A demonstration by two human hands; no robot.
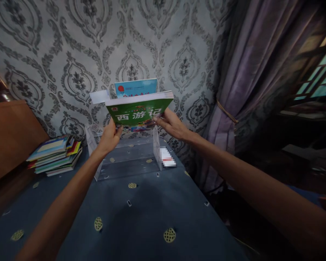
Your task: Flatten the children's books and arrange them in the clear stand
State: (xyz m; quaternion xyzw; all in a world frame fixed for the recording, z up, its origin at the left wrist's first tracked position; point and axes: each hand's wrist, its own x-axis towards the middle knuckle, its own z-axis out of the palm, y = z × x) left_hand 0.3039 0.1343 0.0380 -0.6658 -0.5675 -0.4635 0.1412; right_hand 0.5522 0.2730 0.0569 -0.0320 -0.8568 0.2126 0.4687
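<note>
A green book (138, 112) with white characters on its cover is held up between my two hands, its white page edge uppermost. My left hand (110, 137) grips the lower left corner, thumb on the cover. On the right side my right hand (171, 123) is closed around the book's edge, fingers partly hidden behind it. Behind the green book a blue book (137, 87) shows its upper part; what supports it is hidden. Below the held book, a clear plastic rack (157, 150) with upright end panels stands on the table.
A stack of books (58, 154) lies at the left, beside a brown wooden panel (13, 137). A blurred white item (167, 157) lies right of the rack. The dark blue tablecloth (133, 221) ends at the right, near a tied purple curtain (222, 119). Patterned wallpaper (149, 43) is behind.
</note>
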